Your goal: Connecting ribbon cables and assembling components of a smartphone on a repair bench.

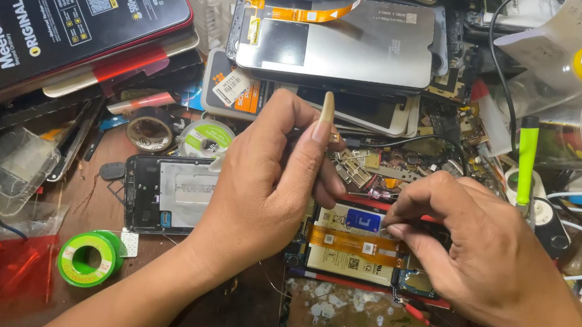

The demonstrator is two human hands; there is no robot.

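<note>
The right hand's [483, 252] fingers [406, 224] are pinched shut on something small and dark at the top right corner of the opened phone [359, 248]; what exactly they grip is too small to tell. The left hand [268, 183] hovers over the phone's left edge, its fingers curled loosely and closed on nothing that shows, with one long nail pointing up.

The opened phone lies flat on the bench [234, 326] between the two hands, back cover off, showing a pale battery with a blue label and an orange ribbon cable [352, 242] running across its middle.

Just left of the phone, partly under the left hand, sits a second phone frame [162, 194]. Further left and nearer the viewer lies a roll of green tape [88, 257]. Just below the phone lies a scuffed glass plate [355, 321]. Above the phone is a scatter of small metal shields [356, 168], and beyond them a stack of screen panels [338, 39].

As a judgement, the ribbon cable is the weak point: a sideways tug from the pinching fingers could crease or tear it. A slip could also nick the soft battery, and any tiny part let go could vanish into the clutter around the phone.
</note>
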